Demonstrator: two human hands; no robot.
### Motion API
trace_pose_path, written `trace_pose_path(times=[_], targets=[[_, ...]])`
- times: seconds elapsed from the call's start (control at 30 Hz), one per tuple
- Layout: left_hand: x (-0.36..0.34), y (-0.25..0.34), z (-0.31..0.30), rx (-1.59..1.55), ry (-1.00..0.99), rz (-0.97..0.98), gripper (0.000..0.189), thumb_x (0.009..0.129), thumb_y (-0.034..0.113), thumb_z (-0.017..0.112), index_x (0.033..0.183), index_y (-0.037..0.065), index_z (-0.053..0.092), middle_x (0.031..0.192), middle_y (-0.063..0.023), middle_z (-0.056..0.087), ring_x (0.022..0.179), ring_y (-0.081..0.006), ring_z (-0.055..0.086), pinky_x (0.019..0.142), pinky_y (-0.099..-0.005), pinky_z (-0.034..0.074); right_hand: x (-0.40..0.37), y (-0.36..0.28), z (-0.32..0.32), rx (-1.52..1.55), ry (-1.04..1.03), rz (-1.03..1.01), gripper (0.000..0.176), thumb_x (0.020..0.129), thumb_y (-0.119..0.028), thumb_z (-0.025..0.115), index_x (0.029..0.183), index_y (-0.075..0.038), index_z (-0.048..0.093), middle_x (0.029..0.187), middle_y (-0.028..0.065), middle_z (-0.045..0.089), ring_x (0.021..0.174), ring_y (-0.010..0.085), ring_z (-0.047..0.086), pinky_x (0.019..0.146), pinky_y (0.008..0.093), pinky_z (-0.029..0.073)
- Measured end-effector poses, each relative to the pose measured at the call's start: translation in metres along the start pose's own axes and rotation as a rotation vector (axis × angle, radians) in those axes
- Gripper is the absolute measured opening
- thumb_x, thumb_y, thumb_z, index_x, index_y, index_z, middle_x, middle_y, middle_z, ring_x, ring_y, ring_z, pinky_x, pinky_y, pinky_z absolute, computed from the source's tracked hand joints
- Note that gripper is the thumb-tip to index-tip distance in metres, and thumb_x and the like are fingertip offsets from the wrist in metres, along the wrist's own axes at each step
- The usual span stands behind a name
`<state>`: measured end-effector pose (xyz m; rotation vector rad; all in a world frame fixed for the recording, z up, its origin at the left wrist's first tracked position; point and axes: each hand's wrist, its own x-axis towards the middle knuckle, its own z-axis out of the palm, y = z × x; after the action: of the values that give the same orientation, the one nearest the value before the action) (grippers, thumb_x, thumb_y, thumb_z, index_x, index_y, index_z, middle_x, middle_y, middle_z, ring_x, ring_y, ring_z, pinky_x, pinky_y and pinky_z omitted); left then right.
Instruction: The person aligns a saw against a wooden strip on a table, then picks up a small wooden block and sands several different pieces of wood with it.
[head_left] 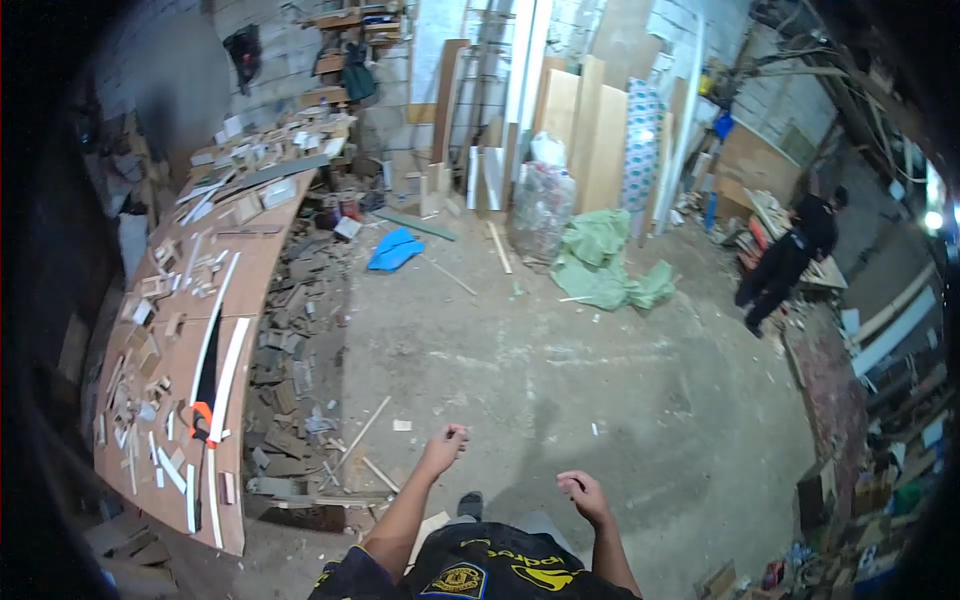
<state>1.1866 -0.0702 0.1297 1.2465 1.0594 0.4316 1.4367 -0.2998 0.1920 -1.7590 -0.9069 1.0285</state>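
My left hand (445, 451) is held out in front of my body, over the concrete floor, with its fingers curled in. A small dark spot shows at its fingers; I cannot make out whether it is an object or shadow. To the other side, my right hand (584, 494) hangs in the air with bent fingers drawn together. Whatever may lie inside that hand is hidden. Neither hand touches a surface. Below my left hand, thin wood strips (362, 432) and a small pale wood piece (402, 425) lie on the floor.
A long workbench (262, 262) on the left carries wood offcuts, white strips and an orange-handled saw (203, 420). Scraps (285, 390) litter the floor beside it. Boards (605, 150), green sheeting (605, 265) and a blue sheet (396, 250) are farther back. Another person (800, 250) stands at right.
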Motion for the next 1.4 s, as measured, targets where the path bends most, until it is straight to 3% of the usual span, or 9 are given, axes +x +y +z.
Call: trace_pose_path(times=[0.1, 0.23, 0.43, 0.5, 0.67, 0.87, 0.93, 1.17, 1.4], targets=[[0.014, 0.030, -0.001, -0.159, 0.041, -0.029, 0.026, 0.096, 0.026, 0.051, 0.111, 0.007, 0.054, 0.096, -0.0052, 0.063, 0.082, -0.0142, 0.061, 0.070, -0.0296, 0.050, 0.039, 0.009, 0.002, 0.033, -0.095, 0.092, 0.019, 0.092, -0.010, 0.050, 0.102, -0.006, 0.066, 0.088, 0.0019, 0.066, 0.078, 0.0088, 0.060, 0.064, 0.0243, 0.047], [0.030, 0.033, 0.004, -0.231, 0.047, -0.090, 0.024, 0.096, 0.026, 0.051, 0.112, 0.008, 0.052, 0.100, -0.0051, 0.061, 0.086, -0.0141, 0.059, 0.072, -0.0291, 0.050, 0.096, 0.028, 0.002, -0.087, -0.271, 0.031, 0.019, 0.094, -0.012, 0.050, 0.102, -0.007, 0.066, 0.088, 0.0009, 0.066, 0.075, 0.0095, 0.060, 0.062, 0.0242, 0.047], [0.069, 0.030, -0.014, -0.254, 0.168, -0.197, 0.028, 0.096, 0.028, 0.051, 0.115, 0.008, 0.051, 0.101, -0.0049, 0.061, 0.086, -0.0150, 0.059, 0.072, -0.0297, 0.050, 0.211, 0.013, -0.008, -0.090, -0.373, 0.074, 0.018, 0.092, -0.006, 0.050, 0.099, -0.003, 0.067, 0.087, 0.0045, 0.066, 0.080, 0.0126, 0.062, 0.072, 0.0269, 0.050], [0.077, 0.039, -0.029, -0.228, 0.268, -0.189, 0.028, 0.096, 0.028, 0.051, 0.114, 0.007, 0.051, 0.100, -0.0047, 0.061, 0.085, -0.0151, 0.059, 0.072, -0.0300, 0.049, 0.259, 0.004, -0.009, -0.082, -0.430, 0.083, 0.019, 0.091, -0.006, 0.050, 0.098, -0.003, 0.067, 0.086, 0.0042, 0.066, 0.079, 0.0124, 0.061, 0.072, 0.0268, 0.050], [0.082, 0.044, -0.077, -0.138, 0.468, -0.149, 0.028, 0.096, 0.029, 0.051, 0.112, 0.007, 0.052, 0.096, -0.0040, 0.061, 0.081, -0.0151, 0.059, 0.071, -0.0311, 0.050, 0.398, -0.017, -0.012, -0.397, -0.598, -0.255, 0.022, 0.088, -0.002, 0.047, 0.099, -0.003, 0.066, 0.082, 0.0069, 0.065, 0.077, 0.0130, 0.061, 0.073, 0.0264, 0.048], [0.055, 0.036, -0.077, -0.392, 0.990, -0.100, 0.022, 0.094, 0.022, 0.051, 0.104, 0.004, 0.057, 0.085, -0.0048, 0.062, 0.072, -0.0127, 0.061, 0.066, -0.0276, 0.050, 0.501, -0.117, 0.030, -0.527, -0.720, -0.370, 0.023, 0.086, 0.003, 0.046, 0.099, -0.002, 0.065, 0.079, 0.0071, 0.065, 0.074, 0.0124, 0.060, 0.071, 0.0266, 0.048], [0.046, 0.023, -0.067, -0.522, 1.017, -0.232, 0.020, 0.094, 0.021, 0.052, 0.102, 0.004, 0.057, 0.084, -0.0043, 0.061, 0.070, -0.0127, 0.060, 0.063, -0.0267, 0.049, 0.519, -0.131, 0.059, -0.302, -0.695, -0.334, 0.024, 0.087, 0.002, 0.045, 0.100, -0.003, 0.065, 0.077, 0.0064, 0.064, 0.071, 0.0113, 0.059, 0.068, 0.0259, 0.047], [0.026, -0.006, -0.067, -0.617, 1.149, -0.183, 0.018, 0.094, 0.021, 0.051, 0.100, 0.005, 0.057, 0.082, -0.0035, 0.059, 0.069, -0.0134, 0.059, 0.059, -0.0278, 0.047, 0.507, -0.160, 0.159, -0.509, -0.946, -0.356, 0.024, 0.089, -0.001, 0.045, 0.101, -0.006, 0.065, 0.070, 0.0039, 0.060, 0.068, 0.0099, 0.057, 0.066, 0.0249, 0.045], [0.051, -0.032, -0.205, -0.573, 1.330, -0.150, 0.016, 0.093, 0.018, 0.053, 0.100, 0.005, 0.058, 0.082, -0.0026, 0.060, 0.072, -0.0110, 0.057, 0.061, -0.0281, 0.047, 0.516, -0.191, 0.256, -0.602, -1.180, -0.426, 0.024, 0.089, -0.001, 0.047, 0.103, -0.006, 0.066, 0.075, 0.0052, 0.063, 0.074, 0.0105, 0.060, 0.068, 0.0258, 0.047]])
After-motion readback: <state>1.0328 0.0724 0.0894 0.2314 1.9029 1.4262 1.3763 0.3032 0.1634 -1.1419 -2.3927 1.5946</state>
